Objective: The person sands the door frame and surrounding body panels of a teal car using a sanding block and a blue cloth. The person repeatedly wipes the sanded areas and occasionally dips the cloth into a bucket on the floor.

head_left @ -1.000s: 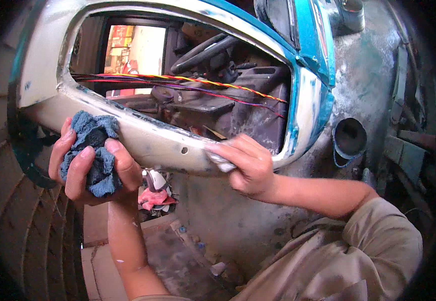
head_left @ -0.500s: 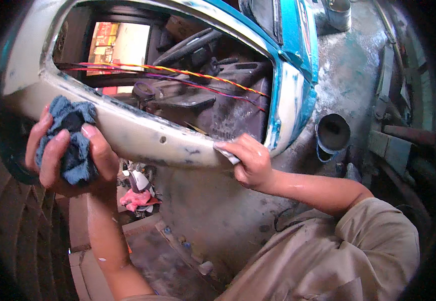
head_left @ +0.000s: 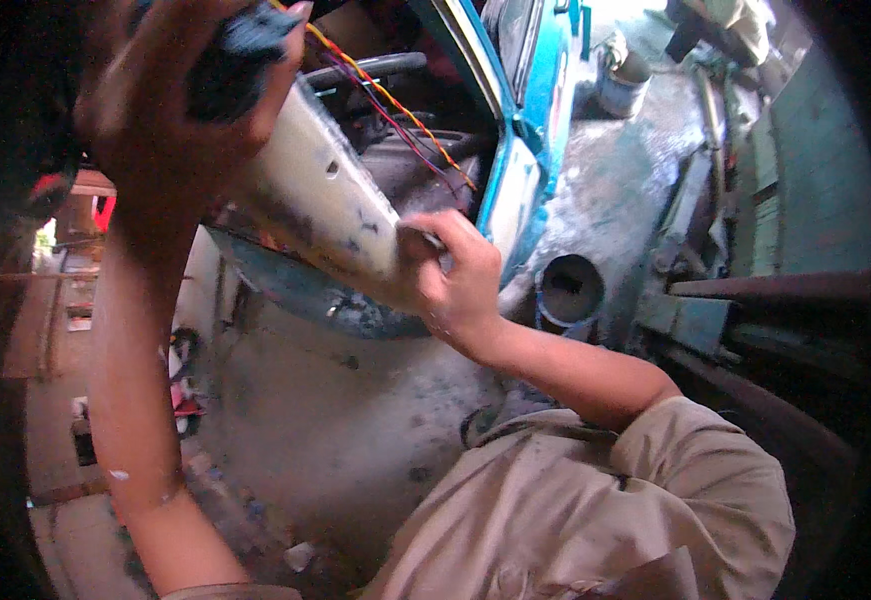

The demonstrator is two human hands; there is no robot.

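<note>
Door panel (head_left: 340,205), centre, meets my right hand (head_left: 452,270), its hold unclear to me; my left hand (head_left: 170,95) clutches blue cloth (head_left: 260,35), upper left. Right of centre, a bucket (head_left: 565,318) looks too dark inside to tell.

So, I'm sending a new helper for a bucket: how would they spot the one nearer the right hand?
Find the blue-edged vehicle, then the right hand at its cream panel. Right of that hand, on the floor, is a round bucket with a dark inside. The farther bucket has a pale bundle at its rim; this one has none.
</note>
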